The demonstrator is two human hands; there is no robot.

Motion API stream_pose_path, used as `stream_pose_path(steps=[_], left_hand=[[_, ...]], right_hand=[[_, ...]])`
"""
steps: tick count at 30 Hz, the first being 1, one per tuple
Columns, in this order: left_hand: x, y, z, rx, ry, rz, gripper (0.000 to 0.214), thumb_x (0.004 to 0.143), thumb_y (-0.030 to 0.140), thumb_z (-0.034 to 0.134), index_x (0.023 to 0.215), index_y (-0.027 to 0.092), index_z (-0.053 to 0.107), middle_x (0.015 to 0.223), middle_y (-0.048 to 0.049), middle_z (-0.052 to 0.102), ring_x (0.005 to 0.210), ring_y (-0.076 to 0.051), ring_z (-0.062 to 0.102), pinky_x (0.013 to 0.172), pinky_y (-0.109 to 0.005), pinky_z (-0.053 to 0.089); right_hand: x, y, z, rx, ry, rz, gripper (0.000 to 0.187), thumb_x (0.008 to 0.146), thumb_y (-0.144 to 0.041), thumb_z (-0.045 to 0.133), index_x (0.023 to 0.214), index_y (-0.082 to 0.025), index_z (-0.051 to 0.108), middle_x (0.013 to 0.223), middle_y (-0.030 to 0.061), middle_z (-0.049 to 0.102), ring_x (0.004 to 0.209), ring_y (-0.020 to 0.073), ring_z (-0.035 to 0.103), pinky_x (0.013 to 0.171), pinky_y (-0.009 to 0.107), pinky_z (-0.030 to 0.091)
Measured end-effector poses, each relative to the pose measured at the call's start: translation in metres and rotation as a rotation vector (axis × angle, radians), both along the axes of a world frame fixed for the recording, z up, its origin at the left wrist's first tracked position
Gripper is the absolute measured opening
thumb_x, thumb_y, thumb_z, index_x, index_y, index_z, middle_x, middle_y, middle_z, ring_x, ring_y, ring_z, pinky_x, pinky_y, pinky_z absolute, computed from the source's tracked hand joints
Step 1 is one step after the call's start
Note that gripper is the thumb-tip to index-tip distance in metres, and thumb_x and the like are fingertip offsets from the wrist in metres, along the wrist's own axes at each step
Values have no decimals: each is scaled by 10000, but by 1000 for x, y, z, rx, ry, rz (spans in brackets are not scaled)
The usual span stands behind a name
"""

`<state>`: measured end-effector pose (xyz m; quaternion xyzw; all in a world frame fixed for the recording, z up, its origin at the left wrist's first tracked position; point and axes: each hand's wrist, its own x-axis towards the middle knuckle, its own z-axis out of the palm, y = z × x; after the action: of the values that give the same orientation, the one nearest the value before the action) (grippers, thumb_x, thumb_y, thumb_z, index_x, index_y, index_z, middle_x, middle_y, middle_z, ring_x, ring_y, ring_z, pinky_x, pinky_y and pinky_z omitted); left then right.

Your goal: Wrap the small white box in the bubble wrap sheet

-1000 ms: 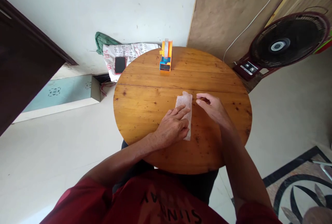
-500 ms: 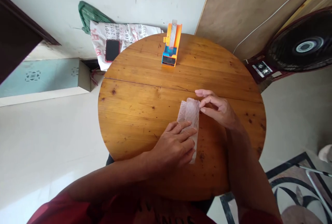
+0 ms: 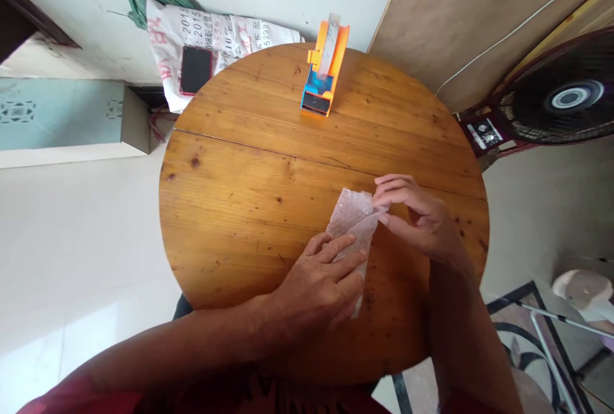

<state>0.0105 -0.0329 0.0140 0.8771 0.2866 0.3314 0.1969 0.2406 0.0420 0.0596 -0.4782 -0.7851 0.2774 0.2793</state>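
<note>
A piece of clear bubble wrap, folded into a narrow strip, lies on the round wooden table in front of me. My left hand rests flat across its lower half, with the fingers spread, and hides part of it. At the top right corner, my right hand pinches the edge of the wrap between thumb and fingers. That corner is lifted and folded over a little. Whether anything lies inside the wrap, I cannot tell.
An orange and blue tape dispenser stands at the table's far edge. Beyond it to the left, a phone lies on a white printed sack. A fan stands to the right, and a pale blue box to the left.
My right hand has closed on the wrap's upper right corner and pulled it up and to the right. My left hand stays pressed on the wrap. The camera view has shifted slightly.
</note>
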Motion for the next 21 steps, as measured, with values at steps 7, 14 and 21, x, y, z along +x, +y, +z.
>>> stream_pose_path(steps=[7, 14, 21], left_hand=[[-1, 0, -1, -7, 6, -24, 102, 918, 231, 609, 838, 195, 660, 1255, -72, 718, 1336, -281, 554, 1079, -464, 420], [0, 0, 0, -19, 1, -18, 110, 927, 217, 595, 838, 197, 656, 1230, -61, 729, 1307, -267, 577, 1068, -448, 434], [-1, 1, 3, -21, 34, -38, 112, 920, 225, 602, 829, 192, 658, 1237, -74, 720, 1295, -280, 584, 1030, -454, 463]], right_hand=[[7, -9, 8, -75, 55, 5, 158, 903, -436, 644, 904, -291, 710, 1201, 61, 692, 1323, 335, 548, 1145, 568, 425], [4, -9, 15, -68, -19, -18, 300, 971, -459, 529, 910, -282, 764, 1342, 45, 648, 1305, 315, 571, 1128, 521, 437], [-2, -1, 8, -47, -253, 23, 264, 931, -417, 580, 1054, -274, 764, 1464, 71, 578, 1345, 349, 544, 1128, 582, 418]])
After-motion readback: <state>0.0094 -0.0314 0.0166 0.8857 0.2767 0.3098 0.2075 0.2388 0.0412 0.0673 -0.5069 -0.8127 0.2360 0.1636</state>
